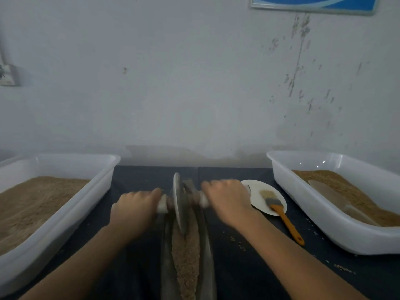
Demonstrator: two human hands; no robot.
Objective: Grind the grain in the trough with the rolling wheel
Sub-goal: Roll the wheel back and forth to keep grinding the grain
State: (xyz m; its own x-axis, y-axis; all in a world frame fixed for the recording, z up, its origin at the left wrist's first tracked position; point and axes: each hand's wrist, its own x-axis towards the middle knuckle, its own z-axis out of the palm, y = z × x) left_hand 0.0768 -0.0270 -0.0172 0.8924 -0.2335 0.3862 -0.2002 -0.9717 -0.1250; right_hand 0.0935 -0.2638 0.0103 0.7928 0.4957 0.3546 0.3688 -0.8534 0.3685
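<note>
Dark table (249, 267) (scuffed wall behind): both hands (134, 210) (227, 200) grip the wheel (179, 204) handles.

Two white rect. plastic tubs w/ tan meal: one lower left (65, 169), one right (324, 215), a pale scoop (329, 192) in the latter. Round white plate (257, 186) centre-right; orange-handled flat brush (281, 213) partly on it. Blue-framed picture (313, 4) upper right.

wheel (179, 204): dull metal | trough (207, 241): matt metal, perhaps iron | tubs (324, 215): glossy plastic
</note>
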